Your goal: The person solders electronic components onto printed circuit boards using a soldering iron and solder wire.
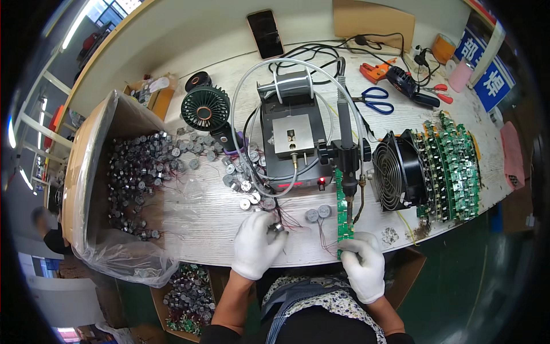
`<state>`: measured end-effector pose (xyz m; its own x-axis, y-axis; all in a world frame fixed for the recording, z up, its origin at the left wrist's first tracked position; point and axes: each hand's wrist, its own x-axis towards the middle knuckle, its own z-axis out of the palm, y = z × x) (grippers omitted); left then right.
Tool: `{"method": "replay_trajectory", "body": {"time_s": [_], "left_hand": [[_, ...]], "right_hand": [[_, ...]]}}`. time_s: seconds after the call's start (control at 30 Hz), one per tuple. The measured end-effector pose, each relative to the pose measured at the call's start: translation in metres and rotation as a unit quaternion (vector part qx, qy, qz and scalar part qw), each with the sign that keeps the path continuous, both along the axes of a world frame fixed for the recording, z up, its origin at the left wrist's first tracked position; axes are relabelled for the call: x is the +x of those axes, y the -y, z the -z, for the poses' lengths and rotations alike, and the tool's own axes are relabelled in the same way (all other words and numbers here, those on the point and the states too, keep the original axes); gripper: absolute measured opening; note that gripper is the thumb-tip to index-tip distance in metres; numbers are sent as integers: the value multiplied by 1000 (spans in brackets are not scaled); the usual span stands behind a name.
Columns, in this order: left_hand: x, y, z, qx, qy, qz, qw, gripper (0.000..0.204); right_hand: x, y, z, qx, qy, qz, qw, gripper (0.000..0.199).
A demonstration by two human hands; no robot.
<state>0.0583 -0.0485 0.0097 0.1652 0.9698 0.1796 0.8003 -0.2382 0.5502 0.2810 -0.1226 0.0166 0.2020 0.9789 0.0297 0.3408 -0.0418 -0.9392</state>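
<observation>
My left hand (256, 245), in a white glove, pinches a small round metal buzzer (277, 227) with thin red and black wires, close to the table's near edge. My right hand (362, 264), also gloved, grips the near end of a long narrow green circuit board (342, 206). The board runs away from me under the tip of a soldering iron (345, 137) clamped on a black soldering station (293, 146). Two round buzzers (318, 213) lie on the table between my hands.
A plastic-lined cardboard box (91, 172) of buzzers lies open at the left, with buzzers spilling toward the station. A black fan (395, 172) and stacked green boards (452, 166) stand right. Blue scissors (375, 98), pliers, a phone (265, 33), a small green fan (205, 107) lie farther back.
</observation>
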Motion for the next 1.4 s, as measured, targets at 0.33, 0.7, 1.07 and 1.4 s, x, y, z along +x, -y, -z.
{"method": "replay_trajectory", "body": {"time_s": [0.33, 0.7, 1.07, 1.4], "left_hand": [[42, 29, 3, -122, 276, 120, 946, 32], [54, 23, -12, 48, 56, 300, 951, 34], [30, 14, -20, -95, 253, 235, 934, 29], [-7, -5, -24, -83, 399, -146, 902, 21]], "right_hand": [[5, 0, 7, 14, 39, -59, 997, 23], [10, 0, 10, 18, 26, -62, 998, 26], [7, 0, 6, 1, 2, -37, 999, 21], [4, 1, 7, 2, 13, -28, 1000, 19]]}}
